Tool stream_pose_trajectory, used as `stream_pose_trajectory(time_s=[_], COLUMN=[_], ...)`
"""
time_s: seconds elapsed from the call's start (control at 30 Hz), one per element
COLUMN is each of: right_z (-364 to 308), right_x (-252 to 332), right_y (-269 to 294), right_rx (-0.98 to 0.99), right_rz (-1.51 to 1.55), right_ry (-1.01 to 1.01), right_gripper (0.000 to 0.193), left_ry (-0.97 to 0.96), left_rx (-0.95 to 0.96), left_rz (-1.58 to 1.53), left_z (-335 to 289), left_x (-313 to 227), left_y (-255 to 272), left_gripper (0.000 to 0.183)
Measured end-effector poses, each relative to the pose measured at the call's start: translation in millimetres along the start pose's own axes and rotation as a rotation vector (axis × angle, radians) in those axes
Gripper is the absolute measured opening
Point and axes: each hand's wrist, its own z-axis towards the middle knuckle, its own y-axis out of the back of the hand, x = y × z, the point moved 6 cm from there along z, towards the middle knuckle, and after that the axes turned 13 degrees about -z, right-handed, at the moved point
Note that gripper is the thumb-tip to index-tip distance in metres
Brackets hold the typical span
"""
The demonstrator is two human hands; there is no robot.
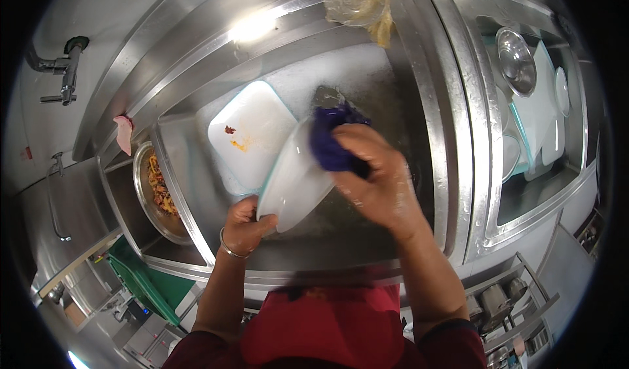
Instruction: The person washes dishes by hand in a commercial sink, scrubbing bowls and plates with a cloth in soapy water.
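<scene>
Tilted over the soapy water is a white oval dish [293, 184]. My left hand [244, 230] pinches its near edge between thumb and fingers. A wet purple cloth [333, 140] is bunched in my right hand [377, 176], pressed at the dish's upper right side; the hand is slightly blurred. To the left of the dish, a white square plate [252, 133] with red and orange food scraps sits in the suds. Both hands are above the large metal sink [419, 94].
A metal bowl of food scraps [160, 192] stands in a narrow compartment at left, near a pink cloth [123, 134]. A clear container with a yellowish rag [359, 7] rests on the far rim. The right-hand basin [481, 238] holds several dishes and a metal bowl [515, 62].
</scene>
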Motion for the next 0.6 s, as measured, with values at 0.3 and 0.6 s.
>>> stream_pose_trajectory(time_s=[0.3,0.6], right_z=[-3.5,-3.1], right_x=[-26.2,-28.9], right_y=[-23.3,-21.3], right_rx=[-0.021,0.042], right_rz=[-0.026,-0.133], right_ry=[-0.184,-0.120], right_gripper=[0.029,0.031], left_ry=[0.109,0.084], left_rx=[0.029,-0.015], left_rz=[0.283,0.291], left_z=[-12.4,-11.3], left_x=[-4.2,-18.8], left_y=[-11.6,-15.9], left_gripper=[0.030,0.031])
